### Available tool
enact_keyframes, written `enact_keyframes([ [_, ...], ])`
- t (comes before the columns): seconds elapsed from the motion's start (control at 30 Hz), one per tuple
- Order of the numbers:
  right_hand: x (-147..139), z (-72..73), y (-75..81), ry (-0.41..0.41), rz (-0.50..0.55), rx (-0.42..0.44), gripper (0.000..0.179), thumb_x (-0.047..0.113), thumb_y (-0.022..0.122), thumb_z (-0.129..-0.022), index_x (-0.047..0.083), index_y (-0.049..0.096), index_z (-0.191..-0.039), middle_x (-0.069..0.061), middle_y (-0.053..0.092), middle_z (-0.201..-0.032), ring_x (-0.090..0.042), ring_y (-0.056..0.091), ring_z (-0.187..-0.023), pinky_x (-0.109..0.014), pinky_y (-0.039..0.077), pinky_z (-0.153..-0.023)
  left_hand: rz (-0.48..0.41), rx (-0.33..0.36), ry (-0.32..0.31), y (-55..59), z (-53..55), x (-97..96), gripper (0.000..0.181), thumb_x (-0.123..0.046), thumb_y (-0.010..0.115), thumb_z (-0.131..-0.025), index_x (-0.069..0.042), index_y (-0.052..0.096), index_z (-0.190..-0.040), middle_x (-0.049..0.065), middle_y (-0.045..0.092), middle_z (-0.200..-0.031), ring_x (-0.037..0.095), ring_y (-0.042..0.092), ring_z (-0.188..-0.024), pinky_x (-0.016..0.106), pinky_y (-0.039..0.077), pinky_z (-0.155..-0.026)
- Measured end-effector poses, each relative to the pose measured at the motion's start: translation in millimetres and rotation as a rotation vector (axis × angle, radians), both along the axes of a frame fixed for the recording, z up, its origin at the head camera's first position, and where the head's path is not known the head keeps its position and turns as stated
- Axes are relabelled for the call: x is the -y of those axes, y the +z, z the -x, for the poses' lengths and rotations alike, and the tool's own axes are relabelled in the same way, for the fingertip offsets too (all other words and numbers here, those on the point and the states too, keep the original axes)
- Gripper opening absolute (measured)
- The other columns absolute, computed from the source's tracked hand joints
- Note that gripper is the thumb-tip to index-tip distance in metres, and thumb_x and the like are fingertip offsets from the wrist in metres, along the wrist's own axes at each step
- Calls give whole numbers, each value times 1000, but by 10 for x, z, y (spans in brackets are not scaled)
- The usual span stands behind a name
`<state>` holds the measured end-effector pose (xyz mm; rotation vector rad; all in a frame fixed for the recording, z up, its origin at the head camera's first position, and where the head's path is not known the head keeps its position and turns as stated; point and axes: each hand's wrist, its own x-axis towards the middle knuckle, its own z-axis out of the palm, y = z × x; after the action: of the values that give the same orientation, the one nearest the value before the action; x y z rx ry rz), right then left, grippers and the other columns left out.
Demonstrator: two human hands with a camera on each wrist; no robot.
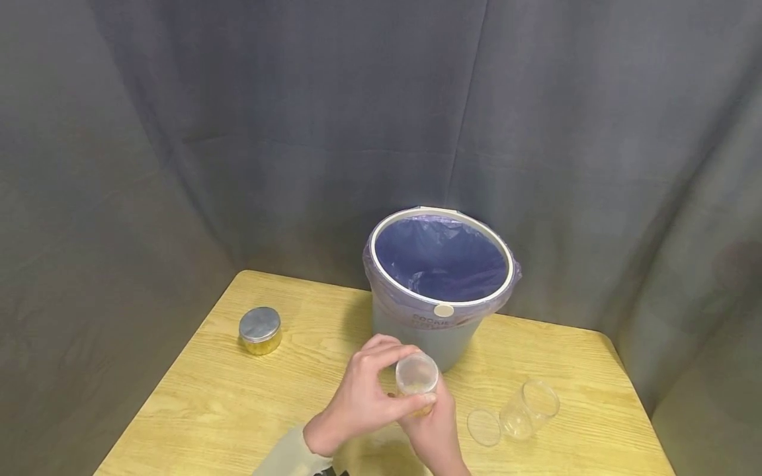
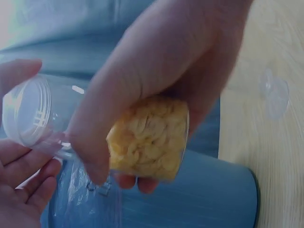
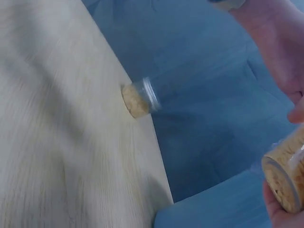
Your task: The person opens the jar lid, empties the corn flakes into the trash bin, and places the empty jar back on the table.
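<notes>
My right hand (image 1: 437,423) grips the body of a clear jar (image 2: 152,137) partly filled with yellow pieces. With thumb and fingers, my left hand (image 1: 363,390) holds the translucent lid (image 1: 417,371) end of that jar. In the left wrist view the lid appears on the jar; whether it is loose cannot be seen. A sleeve covers my left forearm. The hands are just in front of a bin (image 1: 411,334) lined with a purple bag.
At the table's left stands another lidded jar (image 1: 260,329) of yellow pieces. To the right are an uncovered clear jar (image 1: 526,411) that looks empty and a clear round lid (image 1: 484,427) beside it. Grey curtains (image 1: 297,132) surround the wooden table (image 1: 196,410).
</notes>
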<state>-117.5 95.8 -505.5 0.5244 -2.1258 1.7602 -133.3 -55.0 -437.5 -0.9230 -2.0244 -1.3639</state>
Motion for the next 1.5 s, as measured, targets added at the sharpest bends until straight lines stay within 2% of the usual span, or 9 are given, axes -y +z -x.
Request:
enact_keyframes([
  [0.17, 2, 5, -21, -63, -3, 9, 63, -4, 87, -71, 12, 63, -126, 5, 69, -112, -20, 65, -103, -38, 53, -89, 2, 79, 20, -6, -24, -20, 46, -32, 92, -73, -18, 74, -113, -10, 71, -103, 12, 59, -103, 33, 51, -86],
  [0.33, -19, -5, -31, -3, -17, 36, 52, 0, 86, -77, 15, 64, -121, 2, 70, -106, -21, 66, -98, -38, 53, -88, 58, 221, -34, 2, -13, 32, 61, -39, 94, -71, -24, 69, -125, -15, 66, -113, 9, 57, -109, 35, 49, -93],
  [0.4, -26, -10, -32, 37, -13, 47, 47, 2, 84, -81, 14, 63, -120, 1, 69, -104, -23, 65, -96, -38, 53, -88, 84, 248, -59, 6, -5, 56, 68, -40, 93, -72, -25, 65, -132, -15, 65, -117, 9, 56, -112, 36, 49, -95],
  [0.5, -30, -11, -28, 68, -5, 63, 44, 3, 83, -83, 14, 62, -120, 1, 68, -103, -27, 66, -95, -38, 53, -88, 123, 244, -84, 17, 7, 77, 70, -42, 90, -76, -26, 62, -138, -14, 64, -122, 9, 56, -115, 36, 48, -96],
  [0.7, -30, -17, -10, 97, 33, 95, 46, 2, 83, -80, 13, 62, -119, -8, 68, -103, -29, 65, -96, -41, 51, -89, 158, 213, -112, 27, 27, 98, 59, -38, 88, -79, -26, 66, -133, -17, 65, -119, 8, 55, -115, 35, 48, -96],
  [0.9, -33, -49, -20, 93, 49, 140, 49, 1, 83, -79, 14, 63, -121, -2, 69, -110, -23, 63, -105, -50, 44, -95, 164, 208, -131, 8, 46, 110, 55, -32, 87, -79, -25, 67, -130, -18, 66, -117, 8, 56, -113, 35, 48, -95],
  [1.03, -32, -55, -37, 82, 57, 159, 49, -1, 82, -78, 15, 63, -121, -1, 69, -111, -23, 63, -106, -50, 44, -95, 160, 205, -136, 1, 47, 105, 53, -31, 88, -78, -24, 68, -127, -18, 66, -114, 8, 56, -112, 35, 48, -94],
  [1.3, -44, -53, -64, 86, 51, 165, 51, 0, 82, -80, 14, 61, -125, -9, 68, -115, -26, 63, -107, -43, 48, -94, 111, 227, -112, -20, 38, 61, 49, -32, 91, -75, -24, 70, -118, -16, 67, -111, 7, 58, -109, 37, 49, -93],
  [1.5, -23, -43, -71, 70, 36, 104, 59, 2, 85, -80, 15, 60, -132, -4, 67, -124, -24, 60, -116, -57, 44, -98, 52, 274, -50, -29, -2, 8, 47, -40, 95, -70, -24, 66, -104, -13, 65, -102, 8, 61, -100, 34, 51, -86],
])
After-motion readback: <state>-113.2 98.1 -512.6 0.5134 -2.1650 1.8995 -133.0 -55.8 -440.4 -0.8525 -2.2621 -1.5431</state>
